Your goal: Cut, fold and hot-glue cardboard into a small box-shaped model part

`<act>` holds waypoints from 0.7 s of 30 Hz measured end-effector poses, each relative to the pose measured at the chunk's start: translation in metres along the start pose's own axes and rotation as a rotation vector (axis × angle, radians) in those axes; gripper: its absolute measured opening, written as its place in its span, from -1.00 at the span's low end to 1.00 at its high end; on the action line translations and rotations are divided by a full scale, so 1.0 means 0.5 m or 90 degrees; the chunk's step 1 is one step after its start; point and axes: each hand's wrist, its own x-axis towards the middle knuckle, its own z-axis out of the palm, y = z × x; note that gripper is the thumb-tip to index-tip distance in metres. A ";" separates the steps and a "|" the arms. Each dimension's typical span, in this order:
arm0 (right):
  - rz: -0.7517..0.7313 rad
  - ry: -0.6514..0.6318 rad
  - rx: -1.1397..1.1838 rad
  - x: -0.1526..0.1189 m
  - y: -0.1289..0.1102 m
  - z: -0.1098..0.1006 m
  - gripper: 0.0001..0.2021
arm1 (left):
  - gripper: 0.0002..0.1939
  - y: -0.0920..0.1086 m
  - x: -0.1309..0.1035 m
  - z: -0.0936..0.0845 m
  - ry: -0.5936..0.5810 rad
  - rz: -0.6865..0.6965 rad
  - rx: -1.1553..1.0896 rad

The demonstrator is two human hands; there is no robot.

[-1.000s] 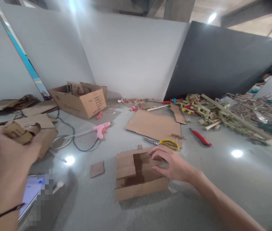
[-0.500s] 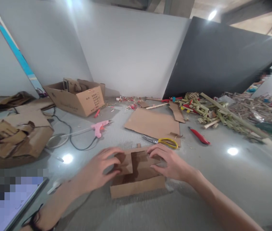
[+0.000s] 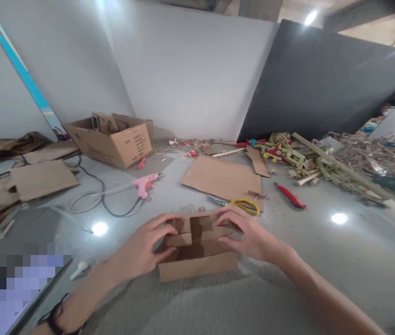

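Note:
A small, shallow cardboard box [image 3: 199, 269] sits on the grey tabletop in front of me, its front wall upright and its inside in shadow. At its left end, my left hand [image 3: 153, 244] curls round the side, thumb in front and fingers over a folded-in flap [image 3: 179, 239]. My right hand [image 3: 244, 232] grips the opposite end the same way, fingers bent over the right flap. Just beyond the box lie yellow-handled scissors [image 3: 244, 205] on the edge of a flat cardboard sheet [image 3: 221, 179].
A pink glue gun [image 3: 144, 184] and its cable lie to the left, before an open carton [image 3: 113, 144]. Loose cardboard [image 3: 43, 179] and a blurred-out screen [image 3: 26, 288] are at left. A red-handled tool [image 3: 291, 195] and bamboo pieces [image 3: 323, 165] lie right.
The small box's end flaps tilt further inward and its front wall sits slightly higher in view. At far left, a bulky crumpled cardboard piece has gone from the pile, uncovering flat pieces.

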 end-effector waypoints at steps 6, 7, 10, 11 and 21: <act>-0.159 -0.021 0.026 -0.001 -0.029 -0.026 -0.74 | -0.88 0.002 -0.001 -0.002 0.022 -0.047 -0.048; -0.191 -0.024 0.006 -0.002 -0.034 -0.023 -0.72 | -0.89 0.002 -0.001 -0.002 0.023 -0.051 -0.053; -0.260 -0.002 -0.066 -0.008 -0.044 -0.001 -0.77 | -0.91 0.001 0.000 -0.004 0.027 -0.058 -0.061; -0.279 0.016 -0.085 -0.009 -0.047 0.008 -0.82 | -0.91 0.002 0.000 -0.006 0.028 -0.059 -0.063; -0.358 -0.070 -0.277 -0.015 -0.071 0.049 -0.82 | -0.89 -0.004 0.000 -0.011 0.018 -0.074 -0.061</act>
